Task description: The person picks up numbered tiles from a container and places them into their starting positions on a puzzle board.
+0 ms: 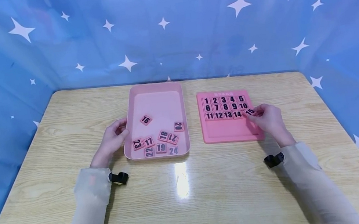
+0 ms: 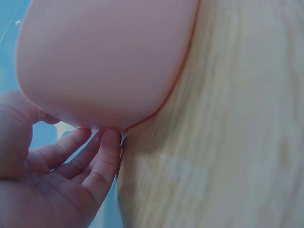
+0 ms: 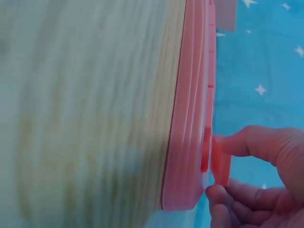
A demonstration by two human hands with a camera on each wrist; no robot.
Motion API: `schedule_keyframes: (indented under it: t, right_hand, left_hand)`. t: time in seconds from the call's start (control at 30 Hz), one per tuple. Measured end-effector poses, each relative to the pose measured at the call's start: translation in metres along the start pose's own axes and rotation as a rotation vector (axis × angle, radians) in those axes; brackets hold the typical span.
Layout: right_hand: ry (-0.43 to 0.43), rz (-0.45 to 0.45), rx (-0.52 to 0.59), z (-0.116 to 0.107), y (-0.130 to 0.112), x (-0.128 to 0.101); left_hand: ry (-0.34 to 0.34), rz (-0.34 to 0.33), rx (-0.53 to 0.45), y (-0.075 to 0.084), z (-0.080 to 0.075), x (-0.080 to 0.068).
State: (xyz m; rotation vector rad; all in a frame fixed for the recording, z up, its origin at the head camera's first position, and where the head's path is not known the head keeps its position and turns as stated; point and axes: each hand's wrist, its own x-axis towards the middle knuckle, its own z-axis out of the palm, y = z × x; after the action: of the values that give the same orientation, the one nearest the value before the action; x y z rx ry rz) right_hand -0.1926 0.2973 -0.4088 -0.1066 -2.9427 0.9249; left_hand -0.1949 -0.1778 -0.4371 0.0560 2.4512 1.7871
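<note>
My left hand [image 1: 112, 138] holds the left side of a pink tray [image 1: 154, 88], its fingertips against the outer wall and thumb at the rim. Numbered square tiles lie in the tray, among them tile 16 [image 1: 145, 120] and tile 20 [image 1: 178, 126]. My right hand [image 1: 269, 116] pinches tile 15 [image 1: 249, 112] between thumb and fingers. That tile is tilted at the right edge of the pink number board [image 1: 228, 132], beside tile 14 [image 1: 237, 114]. Three rows on the board hold tiles in order from 1. In the right wrist view, tile 15 [image 3: 221, 161] appears edge-on.
Both things lie on a wood-grain table [image 1: 209, 197], the tray left of the board with a narrow strip of tabletop between. A blue curtain [image 1: 170, 35] with white stars hangs behind and at the sides. Each wrist wears a black camera strap [image 1: 119, 178].
</note>
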Motion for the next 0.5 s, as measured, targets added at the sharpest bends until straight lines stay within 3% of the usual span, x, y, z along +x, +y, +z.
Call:
schedule_keyframes:
  t: [0.5]
  right_hand:
    - [-0.086,0.004,-0.082,-0.0009,-0.0030,0.0044]
  left_hand:
    - [-0.007,-0.013,-0.002,-0.0010,-0.0010,0.0003]
